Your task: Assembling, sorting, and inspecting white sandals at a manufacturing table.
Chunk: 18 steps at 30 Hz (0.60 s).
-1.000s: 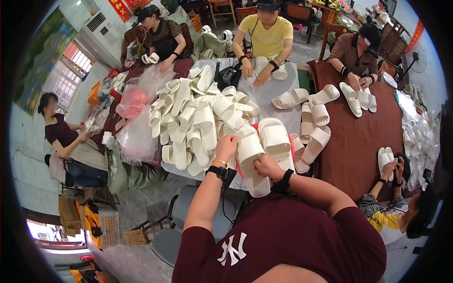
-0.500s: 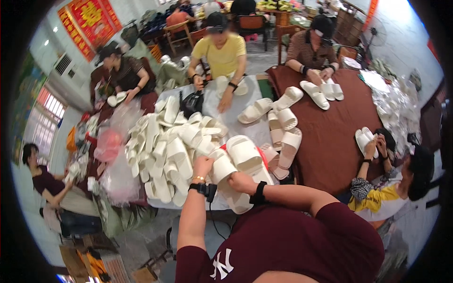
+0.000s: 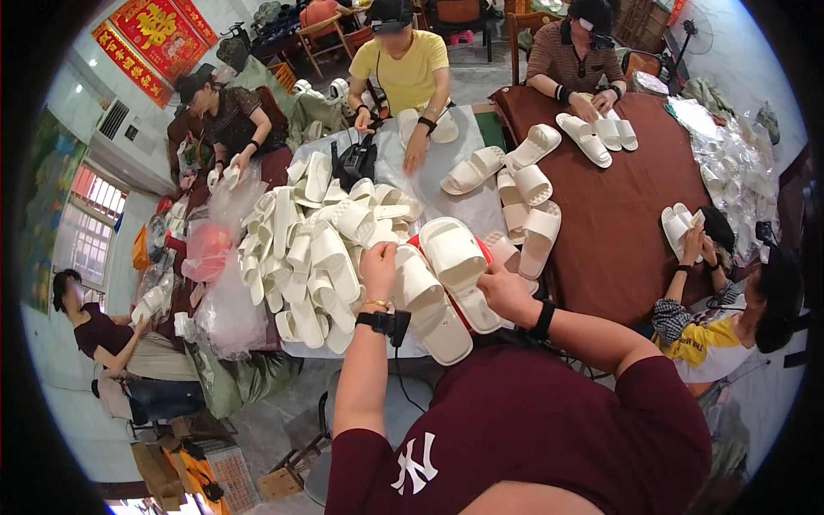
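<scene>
My left hand (image 3: 378,268) grips a white slipper (image 3: 418,281) by its strap end. My right hand (image 3: 506,292) holds a second white slipper (image 3: 452,253) lying beside the first, sole to the table. Both sit over a red object (image 3: 483,251) at the near edge of the grey-covered table (image 3: 463,210). A further white slipper (image 3: 442,330) lies under my hands. Just left of my left hand rises a big heap of white slippers (image 3: 305,240). Black bands circle both my wrists.
Other people sit around the tables handling slippers: one in yellow (image 3: 408,73) opposite, one in a striped shirt (image 3: 575,64) at the brown table (image 3: 627,215), one at my right (image 3: 712,330). Clear plastic bags (image 3: 227,300) pile at the left; a black device (image 3: 356,161) stands mid-table.
The view has swung so the table sits higher and further right. My hands stay on the pair of slippers, which have shifted slightly and now lie side by side.
</scene>
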### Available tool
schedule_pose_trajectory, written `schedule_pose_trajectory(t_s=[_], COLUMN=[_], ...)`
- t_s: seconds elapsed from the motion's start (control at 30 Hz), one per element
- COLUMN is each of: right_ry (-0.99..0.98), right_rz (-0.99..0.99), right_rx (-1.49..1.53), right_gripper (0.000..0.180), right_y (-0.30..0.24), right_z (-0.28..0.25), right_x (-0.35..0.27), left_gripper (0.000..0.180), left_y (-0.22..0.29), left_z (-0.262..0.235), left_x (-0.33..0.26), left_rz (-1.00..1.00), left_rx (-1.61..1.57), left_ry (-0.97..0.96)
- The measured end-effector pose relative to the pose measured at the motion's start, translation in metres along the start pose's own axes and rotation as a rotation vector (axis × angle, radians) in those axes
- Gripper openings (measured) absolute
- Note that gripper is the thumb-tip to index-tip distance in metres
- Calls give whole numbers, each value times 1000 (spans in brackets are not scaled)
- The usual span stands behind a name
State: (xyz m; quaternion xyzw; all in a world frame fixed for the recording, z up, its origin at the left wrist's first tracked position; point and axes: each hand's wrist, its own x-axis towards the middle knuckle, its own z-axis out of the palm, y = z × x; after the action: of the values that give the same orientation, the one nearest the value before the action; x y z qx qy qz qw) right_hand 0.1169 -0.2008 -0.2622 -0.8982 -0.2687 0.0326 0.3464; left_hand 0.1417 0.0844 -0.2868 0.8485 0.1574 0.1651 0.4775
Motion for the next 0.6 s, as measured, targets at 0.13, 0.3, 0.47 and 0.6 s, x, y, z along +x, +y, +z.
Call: schedule_pose_trajectory(t_s=[0.13,0.3,0.47,0.6], right_ry=[-170,-190,-458,-529], right_rz=[3,-261,-339,-314], right_rx=[-277,-236,2,188], right_gripper=[9,8,13,16], right_y=[-4,-10,-31,-30], right_z=[-5,7,18,25], right_x=[-2,-5,-2,3], left_gripper=[28,26,27,27], left_y=[26,41,31,20], left_z=[10,21,28,33], left_x=[-11,-15,-10,-8], left_rz=[0,29,53,60], left_rx=[40,-9,13,19], left_ry=[-84,-97,-113,-139])
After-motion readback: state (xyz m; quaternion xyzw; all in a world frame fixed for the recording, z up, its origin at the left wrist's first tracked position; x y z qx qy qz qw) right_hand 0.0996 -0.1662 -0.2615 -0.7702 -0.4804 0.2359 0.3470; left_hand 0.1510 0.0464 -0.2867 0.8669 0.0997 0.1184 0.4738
